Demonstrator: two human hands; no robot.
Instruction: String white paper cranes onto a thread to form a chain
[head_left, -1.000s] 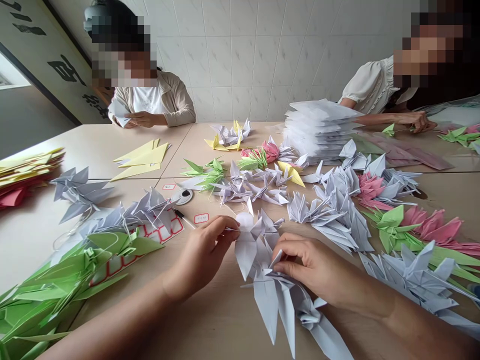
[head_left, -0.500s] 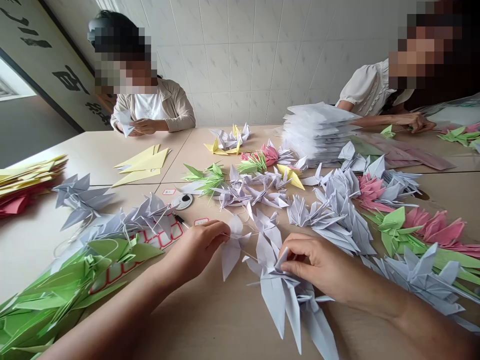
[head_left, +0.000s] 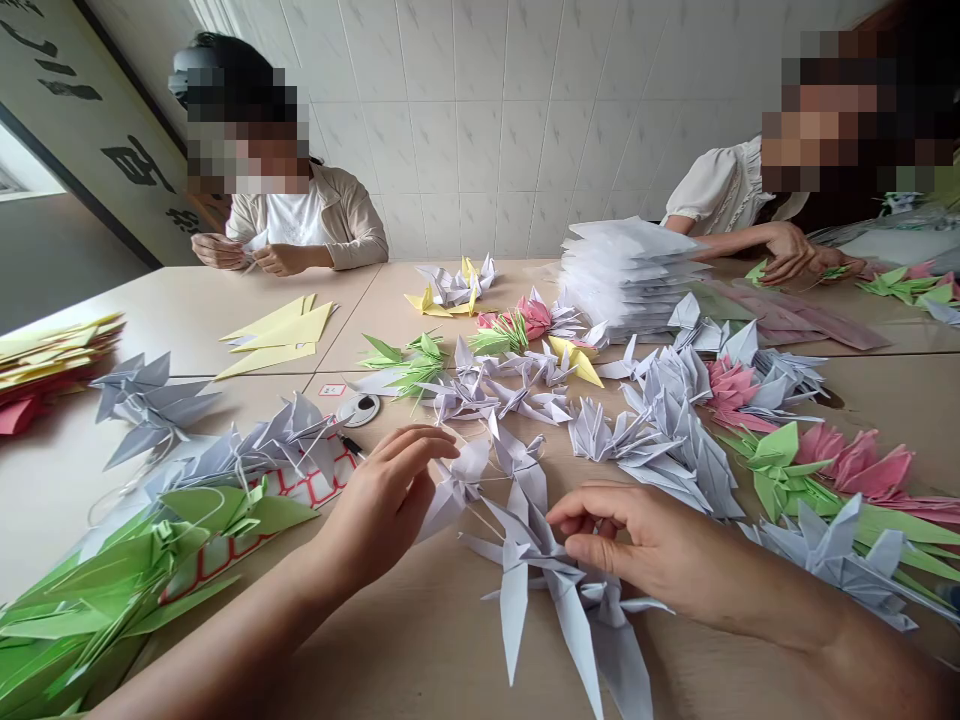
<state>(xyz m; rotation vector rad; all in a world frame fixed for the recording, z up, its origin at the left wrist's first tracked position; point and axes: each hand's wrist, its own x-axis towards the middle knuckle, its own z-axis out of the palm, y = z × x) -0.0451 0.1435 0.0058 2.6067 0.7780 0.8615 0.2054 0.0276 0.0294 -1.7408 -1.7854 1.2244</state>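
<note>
A chain of white paper cranes (head_left: 540, 570) lies on the beige table (head_left: 420, 650) in front of me. My left hand (head_left: 382, 500) rests with fingers stretched out, touching a single white crane (head_left: 450, 485) at the chain's top left. My right hand (head_left: 637, 550) hovers over the middle of the chain, fingers loosely curled and apart, the fingertips just off the paper. A thin thread runs between the cranes.
Green cranes (head_left: 135, 570) pile at the left, white, pink and green ones (head_left: 750, 420) at the right. A stack of white sheets (head_left: 630, 265) stands behind. Yellow folded sheets (head_left: 281, 330) lie far left. Two other people fold paper at the far side.
My left hand let go of its pinch on the thread and crane and opened. My right hand released the chain and lifted slightly. The cranes shifted left and down.
</note>
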